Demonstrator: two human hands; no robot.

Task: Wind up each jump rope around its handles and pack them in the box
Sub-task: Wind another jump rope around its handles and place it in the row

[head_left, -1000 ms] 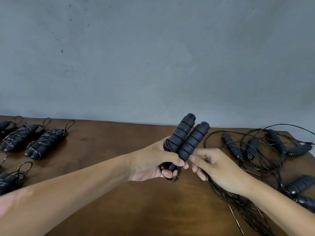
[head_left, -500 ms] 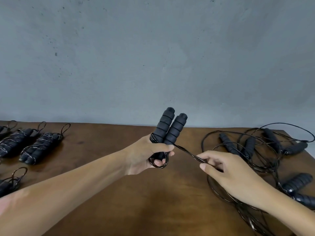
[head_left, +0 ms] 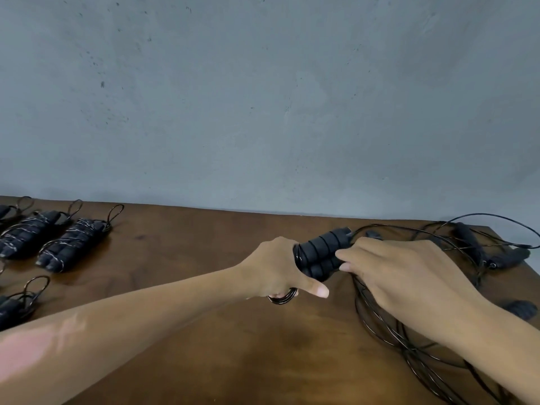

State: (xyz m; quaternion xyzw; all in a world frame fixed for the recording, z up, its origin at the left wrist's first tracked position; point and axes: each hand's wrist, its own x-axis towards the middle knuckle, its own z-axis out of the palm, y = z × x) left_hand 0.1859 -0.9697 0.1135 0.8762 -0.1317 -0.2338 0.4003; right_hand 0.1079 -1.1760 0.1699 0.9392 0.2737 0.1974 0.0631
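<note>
My left hand grips the lower end of two black foam jump-rope handles held side by side and tilted to the right. A small loop of thin black rope sticks out below its fingers. Several turns of rope lie round the handles. My right hand is against the handles' right end, fingers curled over them and over the rope there; what its fingertips hold is hidden. The loose black rope trails down over the brown table to the lower right. No box is in view.
Wound-up jump ropes lie in rows at the table's left, one more bundle at the left edge. Unwound ropes with black handles lie tangled at the far right. A grey wall stands behind the table.
The handles have tipped from upright to pointing right. My right hand has moved from the stretched rope up to the handles, and more turns of rope lie round them.
</note>
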